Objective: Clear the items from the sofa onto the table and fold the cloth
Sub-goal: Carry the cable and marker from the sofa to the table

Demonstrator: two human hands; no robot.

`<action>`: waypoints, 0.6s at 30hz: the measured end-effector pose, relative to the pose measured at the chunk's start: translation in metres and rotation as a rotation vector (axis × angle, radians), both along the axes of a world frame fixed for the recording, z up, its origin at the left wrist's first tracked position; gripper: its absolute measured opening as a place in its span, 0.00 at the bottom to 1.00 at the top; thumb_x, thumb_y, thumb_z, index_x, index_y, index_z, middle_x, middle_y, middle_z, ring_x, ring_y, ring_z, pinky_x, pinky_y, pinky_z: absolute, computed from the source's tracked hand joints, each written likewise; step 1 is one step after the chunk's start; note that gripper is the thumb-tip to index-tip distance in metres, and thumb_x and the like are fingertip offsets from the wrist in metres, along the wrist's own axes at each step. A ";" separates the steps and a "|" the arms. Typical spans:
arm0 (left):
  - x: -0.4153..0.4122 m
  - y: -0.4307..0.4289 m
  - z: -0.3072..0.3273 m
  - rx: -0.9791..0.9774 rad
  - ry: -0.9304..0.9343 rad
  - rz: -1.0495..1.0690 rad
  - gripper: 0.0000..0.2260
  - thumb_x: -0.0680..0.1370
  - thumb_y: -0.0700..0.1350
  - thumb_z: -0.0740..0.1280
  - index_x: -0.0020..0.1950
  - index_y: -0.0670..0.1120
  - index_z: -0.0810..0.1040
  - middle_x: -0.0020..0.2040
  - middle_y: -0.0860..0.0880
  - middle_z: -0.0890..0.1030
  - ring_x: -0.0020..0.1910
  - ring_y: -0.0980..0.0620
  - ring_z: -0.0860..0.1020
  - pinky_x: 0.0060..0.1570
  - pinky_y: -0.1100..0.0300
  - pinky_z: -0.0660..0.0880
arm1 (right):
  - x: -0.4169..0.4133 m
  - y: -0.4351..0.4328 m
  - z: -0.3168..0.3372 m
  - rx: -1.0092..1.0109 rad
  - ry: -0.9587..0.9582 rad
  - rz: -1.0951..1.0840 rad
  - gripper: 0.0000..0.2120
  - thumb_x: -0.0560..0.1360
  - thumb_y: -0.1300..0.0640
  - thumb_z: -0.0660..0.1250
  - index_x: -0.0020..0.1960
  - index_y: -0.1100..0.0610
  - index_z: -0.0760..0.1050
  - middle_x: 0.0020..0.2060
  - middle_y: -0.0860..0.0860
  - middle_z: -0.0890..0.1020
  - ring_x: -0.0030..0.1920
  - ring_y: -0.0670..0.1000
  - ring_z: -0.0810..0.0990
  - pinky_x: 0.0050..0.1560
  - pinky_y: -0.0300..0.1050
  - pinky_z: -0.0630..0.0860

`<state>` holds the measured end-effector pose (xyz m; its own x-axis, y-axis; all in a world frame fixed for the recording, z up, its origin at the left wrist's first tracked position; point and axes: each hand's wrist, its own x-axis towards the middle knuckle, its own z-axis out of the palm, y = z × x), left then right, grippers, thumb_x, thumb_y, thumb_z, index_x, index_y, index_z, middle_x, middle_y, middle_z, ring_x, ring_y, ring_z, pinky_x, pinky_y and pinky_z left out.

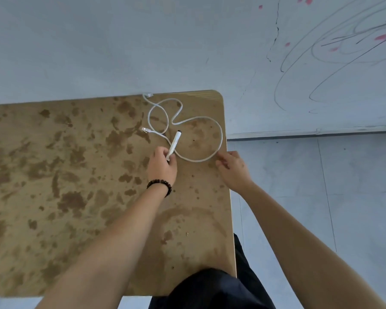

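Note:
A white network cable [220, 134] lies in loose loops on the far right part of the stained brown table [76, 175]. My left hand [162, 163], with a dark bead bracelet at the wrist, is shut on the lower end of a white marker [176, 140] that points away across the cable. My right hand [232, 168] rests at the table's right edge, its fingertips beside the cable's nearest loop; whether they pinch the cable I cannot tell. No sofa or cloth is in view.
A pale wall [143, 41] with pen scribbles and red marks [343, 45] stands right behind the table. Grey tiled floor [321, 186] lies to the right of the table. My dark trousers [210, 288] show at the near edge.

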<state>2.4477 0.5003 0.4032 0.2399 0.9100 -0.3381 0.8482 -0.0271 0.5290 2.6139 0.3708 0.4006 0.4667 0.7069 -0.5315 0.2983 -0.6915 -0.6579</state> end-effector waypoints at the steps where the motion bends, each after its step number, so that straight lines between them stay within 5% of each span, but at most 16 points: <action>1: 0.001 0.001 0.000 -0.022 0.018 -0.031 0.05 0.79 0.46 0.62 0.53 0.47 0.71 0.51 0.48 0.76 0.43 0.47 0.75 0.39 0.55 0.70 | -0.003 -0.005 -0.001 -0.005 -0.005 0.029 0.17 0.82 0.55 0.57 0.70 0.49 0.72 0.62 0.51 0.70 0.61 0.52 0.71 0.57 0.46 0.71; 4: -0.003 0.002 0.003 -0.069 0.051 -0.141 0.13 0.80 0.47 0.62 0.64 0.47 0.71 0.60 0.47 0.73 0.48 0.48 0.75 0.44 0.57 0.70 | -0.012 -0.015 0.000 -0.018 -0.050 0.082 0.22 0.82 0.56 0.57 0.76 0.51 0.65 0.70 0.50 0.66 0.70 0.52 0.65 0.68 0.46 0.67; 9: -0.040 -0.007 0.025 -0.184 -0.016 -0.181 0.25 0.80 0.53 0.61 0.75 0.48 0.62 0.72 0.48 0.68 0.68 0.49 0.71 0.65 0.54 0.69 | -0.033 -0.024 0.025 -0.103 -0.096 0.219 0.25 0.82 0.55 0.56 0.79 0.52 0.59 0.76 0.49 0.61 0.74 0.54 0.62 0.71 0.50 0.65; 18: -0.158 -0.057 0.144 0.013 -0.440 -0.113 0.22 0.82 0.55 0.57 0.75 0.50 0.65 0.70 0.55 0.70 0.67 0.58 0.70 0.65 0.60 0.68 | -0.099 -0.080 0.116 0.150 -0.255 -0.099 0.24 0.83 0.41 0.51 0.77 0.46 0.61 0.75 0.44 0.64 0.73 0.49 0.65 0.71 0.50 0.66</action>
